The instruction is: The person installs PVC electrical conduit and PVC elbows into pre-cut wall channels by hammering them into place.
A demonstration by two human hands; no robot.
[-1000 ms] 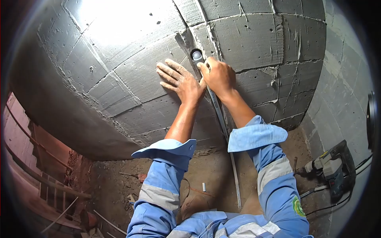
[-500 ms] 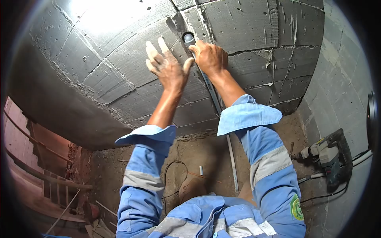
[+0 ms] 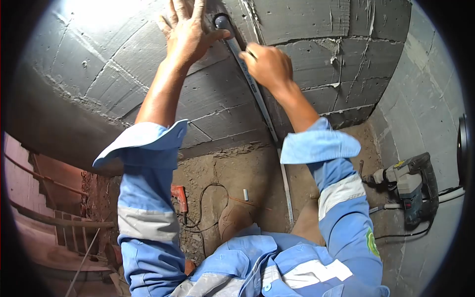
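Left hand (image 3: 185, 29) spread flat on rough grey block wall (image 3: 316, 24) — right hand (image 3: 264, 64) fisted round slim grey pipe (image 3: 263, 113).

The wall (image 3: 307, 29) is grey concrete block — rough, pitted and matt, with ragged mortar joints. The pipe (image 3: 261, 106), running from 12 towards 6 o'clock, looks like smooth grey plastic with a dull sheen. Pale dust coats the left hand (image 3: 185, 29). The sleeves (image 3: 148, 198) are blue cloth with grey reflective bands. At 6 o'clock the floor (image 3: 232, 168) is crumbly brown earth. At 3 o'clock the hammer drill (image 3: 410, 190) has a matt plastic housing — dusty.
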